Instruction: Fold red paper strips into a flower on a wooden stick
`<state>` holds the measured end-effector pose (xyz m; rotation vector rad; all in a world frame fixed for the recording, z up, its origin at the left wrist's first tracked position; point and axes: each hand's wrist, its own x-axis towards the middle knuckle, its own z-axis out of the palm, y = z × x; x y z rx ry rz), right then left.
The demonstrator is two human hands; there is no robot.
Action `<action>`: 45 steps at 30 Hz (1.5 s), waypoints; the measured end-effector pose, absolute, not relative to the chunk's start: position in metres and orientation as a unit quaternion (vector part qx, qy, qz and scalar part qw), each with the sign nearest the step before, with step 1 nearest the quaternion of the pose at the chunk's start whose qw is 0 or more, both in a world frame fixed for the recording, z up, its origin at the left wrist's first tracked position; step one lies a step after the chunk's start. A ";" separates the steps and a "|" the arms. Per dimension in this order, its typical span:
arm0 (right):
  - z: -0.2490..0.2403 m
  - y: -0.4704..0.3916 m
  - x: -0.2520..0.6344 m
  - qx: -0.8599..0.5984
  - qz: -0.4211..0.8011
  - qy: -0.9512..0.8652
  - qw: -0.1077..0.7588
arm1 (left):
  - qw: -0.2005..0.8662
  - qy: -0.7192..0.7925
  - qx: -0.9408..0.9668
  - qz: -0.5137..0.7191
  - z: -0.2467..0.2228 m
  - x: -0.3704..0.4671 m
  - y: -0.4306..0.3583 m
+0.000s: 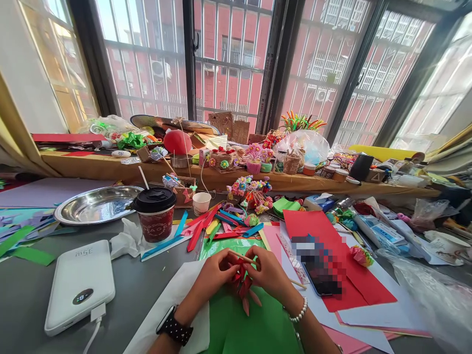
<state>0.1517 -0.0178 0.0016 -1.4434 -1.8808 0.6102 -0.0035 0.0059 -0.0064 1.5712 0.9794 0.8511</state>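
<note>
Black dotted watch band (179, 326); silver beaded bracelet (300, 310); bare forearms.

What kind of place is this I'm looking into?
Probably a home or small-studio craft corner: red paper and cut strips cover a grey table, and handmade-looking flowers stand before a window with barred panes.

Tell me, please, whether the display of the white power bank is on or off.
On: lit digits show in the dark display of the power bank.
</note>
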 end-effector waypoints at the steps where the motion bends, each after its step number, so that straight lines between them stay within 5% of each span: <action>1: 0.002 -0.018 0.152 -0.557 0.226 -0.725 0.337 | 0.523 0.411 0.657 0.354 -0.004 -0.003 0.005; 17: 0.007 -0.021 0.151 -0.557 0.171 -0.746 0.322 | 0.349 0.416 0.750 0.377 0.005 -0.004 -0.002; 28: 0.007 -0.021 0.149 -0.544 0.172 -0.741 0.354 | 0.564 0.386 0.654 0.326 -0.004 -0.007 0.012; 45: 0.018 -0.024 0.161 -0.529 0.368 -0.691 0.329 | 0.619 0.349 0.588 0.386 -0.002 -0.007 0.010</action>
